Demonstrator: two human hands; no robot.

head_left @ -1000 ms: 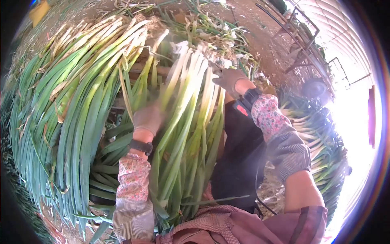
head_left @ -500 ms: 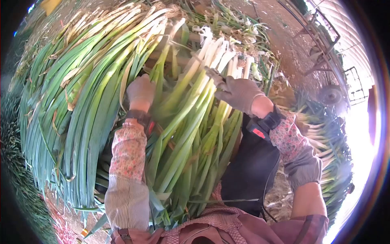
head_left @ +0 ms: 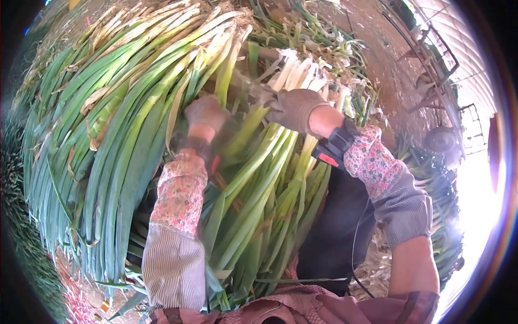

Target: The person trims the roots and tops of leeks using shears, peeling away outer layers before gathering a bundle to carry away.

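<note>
Long green onions with white stems lie in a large pile (head_left: 118,124) on the left and a smaller bunch (head_left: 264,178) in front of me. My left hand (head_left: 208,112), in a tan glove, is closed at the pile's right edge; a pale green onion stalk (head_left: 227,73) rises from it. Its fingertips are hidden. My right hand (head_left: 298,109), also gloved, is closed over the upper stems of the smaller bunch. A blurred greyish piece juts from its fingers to the left; I cannot make out what it is. Blurred green leaves (head_left: 240,137) hang between both hands.
Loose peelings and onion scraps (head_left: 324,38) lie on the ground beyond the bunch. More green onions (head_left: 431,194) lie at the right. A metal frame with a wheel (head_left: 440,139) stands at the upper right. Dark cloth (head_left: 337,227) covers my leg.
My right hand has moved left, toward my left hand. My left hand has shifted slightly right and down. The greyish piece at the right fingers has moved left with that hand.
</note>
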